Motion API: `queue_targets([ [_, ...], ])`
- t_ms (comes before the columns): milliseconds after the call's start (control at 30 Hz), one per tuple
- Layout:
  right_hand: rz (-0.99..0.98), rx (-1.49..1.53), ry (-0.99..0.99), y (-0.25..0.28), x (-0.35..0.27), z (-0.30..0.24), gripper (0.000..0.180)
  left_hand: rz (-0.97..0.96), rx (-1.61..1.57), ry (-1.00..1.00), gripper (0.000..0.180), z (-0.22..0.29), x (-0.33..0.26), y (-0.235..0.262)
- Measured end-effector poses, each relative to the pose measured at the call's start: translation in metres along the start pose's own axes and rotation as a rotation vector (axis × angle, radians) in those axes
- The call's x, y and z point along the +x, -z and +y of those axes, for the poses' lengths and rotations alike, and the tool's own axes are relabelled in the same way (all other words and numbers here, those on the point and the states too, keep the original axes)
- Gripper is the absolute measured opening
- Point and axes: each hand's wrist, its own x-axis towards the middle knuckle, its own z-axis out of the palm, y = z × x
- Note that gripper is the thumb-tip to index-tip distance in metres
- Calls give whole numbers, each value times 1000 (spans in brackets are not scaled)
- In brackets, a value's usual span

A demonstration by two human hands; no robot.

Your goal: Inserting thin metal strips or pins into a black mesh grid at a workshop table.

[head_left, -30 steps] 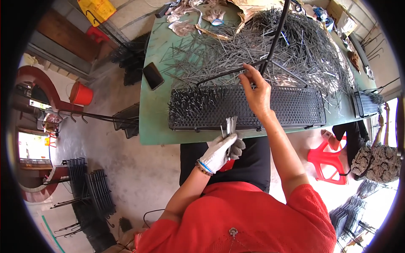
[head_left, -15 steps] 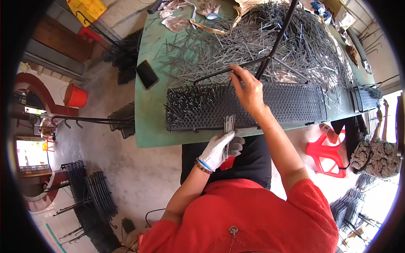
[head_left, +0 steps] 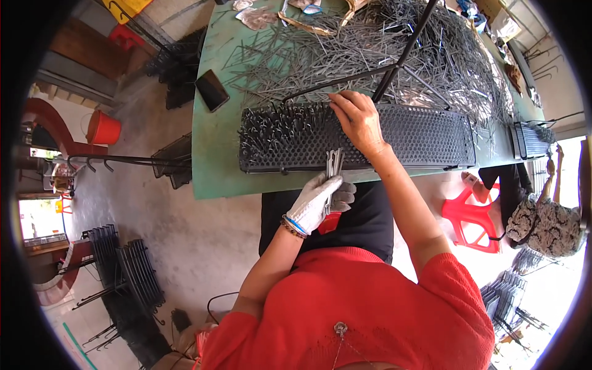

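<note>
A long black perforated panel (head_left: 413,137) lies along the near edge of the green table. Thin dark strips (head_left: 268,132) stand upright, densely packed, in the holes of its left part. My left hand (head_left: 317,200), in a white knitted glove, is closed around a bundle of thin grey metal strips (head_left: 334,163) just in front of the panel. Bare, my right hand (head_left: 361,120) is over the panel's far edge, to the right of the filled part. Its fingers are bent and close together; what their tips hold, if anything, is hidden.
A big heap of loose strips (head_left: 345,58) covers the green table (head_left: 216,166) behind the panel. Black metal bars (head_left: 394,68) rise there. A phone (head_left: 211,90) lies at left. A person (head_left: 542,225) works at right, near a red stool (head_left: 472,216). Hooked racks (head_left: 139,271) stand at lower left.
The view has shifted, so the table and panel sit higher in the picture. My right hand has come down from beyond the panel onto its far edge. The left hand keeps its bundle.
</note>
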Motion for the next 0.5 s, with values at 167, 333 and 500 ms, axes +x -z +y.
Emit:
queue_targets([
  [167,-105,-12,-4,11,2,-4,23,-2,33,4,19,1,-6,-5],
  [333,-113,-48,26,12,0,-5,24,1,23,-13,20,-2,-5,-5],
  [500,-125,-102,27,11,4,-5,24,16,-5,-43,19,-5,-3,-4],
])
